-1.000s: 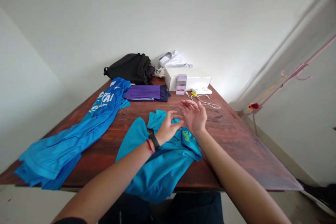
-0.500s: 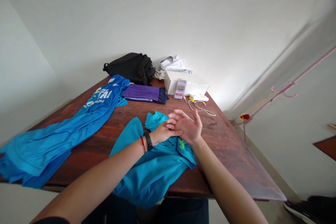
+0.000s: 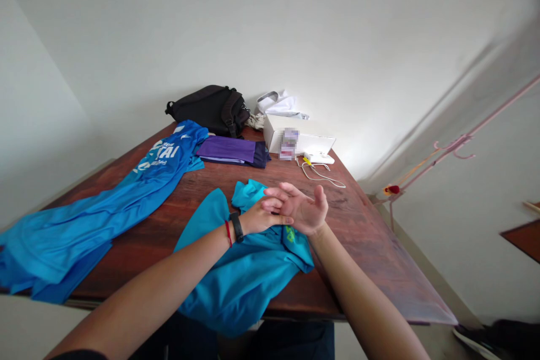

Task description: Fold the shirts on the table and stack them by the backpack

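Lower centre of frame: both forearms reach in from the bottom edge over a teal shirt (image 3: 248, 270), which lies crumpled on the near part of the wooden worktop (image 3: 371, 247) with its lower part hanging over the near edge. Left hand (image 3: 259, 217), with a dark band and a red cord at the wrist, sits just above the shirt at frame centre; its fingers lie against the palm of the right hand, grip on nothing, fingers loosely extended. Right hand (image 3: 301, 211) is palm-up, fingers spread and slightly curled, grip apart and empty, touching the left hand's fingers. A green logo on the shirt shows just below the right wrist. Left of frame: a long blue jersey (image 3: 97, 214) with white lettering runs from the lower left edge toward upper centre, well apart from the hands. Beyond the hands, centre: a folded purple garment (image 3: 230, 150) touching the top end of the jersey. To its right, a white cable (image 3: 323, 174) on the worktop, leading toward a white box (image 3: 295, 139) at the far edge. Far edge, against the wall: a black bag (image 3: 208, 109), and a white cloth (image 3: 280, 104) just behind the box.
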`<state>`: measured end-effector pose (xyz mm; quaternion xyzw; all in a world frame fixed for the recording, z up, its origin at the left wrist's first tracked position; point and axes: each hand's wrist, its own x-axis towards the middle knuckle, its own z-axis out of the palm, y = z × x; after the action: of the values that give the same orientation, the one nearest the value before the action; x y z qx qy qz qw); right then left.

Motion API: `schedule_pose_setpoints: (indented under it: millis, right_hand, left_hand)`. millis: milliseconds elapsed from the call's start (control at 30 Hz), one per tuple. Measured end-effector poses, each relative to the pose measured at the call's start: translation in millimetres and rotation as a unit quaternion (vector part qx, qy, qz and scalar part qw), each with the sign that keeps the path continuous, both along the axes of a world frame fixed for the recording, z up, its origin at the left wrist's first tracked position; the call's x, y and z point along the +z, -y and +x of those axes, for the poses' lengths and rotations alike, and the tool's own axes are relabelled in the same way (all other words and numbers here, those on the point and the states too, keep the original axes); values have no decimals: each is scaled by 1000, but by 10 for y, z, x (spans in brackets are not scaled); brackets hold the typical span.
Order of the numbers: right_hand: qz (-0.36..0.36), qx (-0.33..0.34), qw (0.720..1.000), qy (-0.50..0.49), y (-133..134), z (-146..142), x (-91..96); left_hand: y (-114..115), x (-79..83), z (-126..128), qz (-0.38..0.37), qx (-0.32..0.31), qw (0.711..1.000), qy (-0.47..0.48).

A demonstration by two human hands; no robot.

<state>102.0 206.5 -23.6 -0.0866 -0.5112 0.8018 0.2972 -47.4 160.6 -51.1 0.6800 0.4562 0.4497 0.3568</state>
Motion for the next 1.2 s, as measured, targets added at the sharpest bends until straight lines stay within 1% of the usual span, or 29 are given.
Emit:
schedule_pose_setpoints:
  millis: [100,133,300,433,500,633,767,900,1033,1100,1200]
  right_hand:
    - [-12,15,1000,-7,-12,16,-17]
    - [-19,20,1000,-13,-17,16,-19]
    - [-62,39,996,-57,-34,-6,2]
    - [-61,38,996,-53,-33,-27,16]
    - [-55,41,996,-50,-28,-44,15]
    - [-43,50,996,-63,0,-92,15]
    - [-41,28,997,-62,22,-115,22]
    - [-64,2,997,-32,2,-109,22]
    - [-78,-6,996,-31,-27,-115,13]
    - [-77,-5,996,-34,-34,-121,7]
    - [-76,-7,996,-36,-40,-125,2]
  left_hand:
    - [14,-23,10,-26,-44,998,27]
    - [20,-29,15,-35,-49,997,37]
    - [32,-37,49,-61,-38,995,66]
    - [17,-38,57,-71,-34,994,75]
    - [12,-36,51,-78,-24,994,70]
    - [11,-29,39,-86,18,994,66]
    - [-4,-16,32,-72,48,992,96]
    - [-24,30,31,-86,64,985,132]
    - [-40,67,46,-48,55,980,184]
    - [-50,64,52,-33,61,977,200]
    - [-73,37,48,-38,74,975,206]
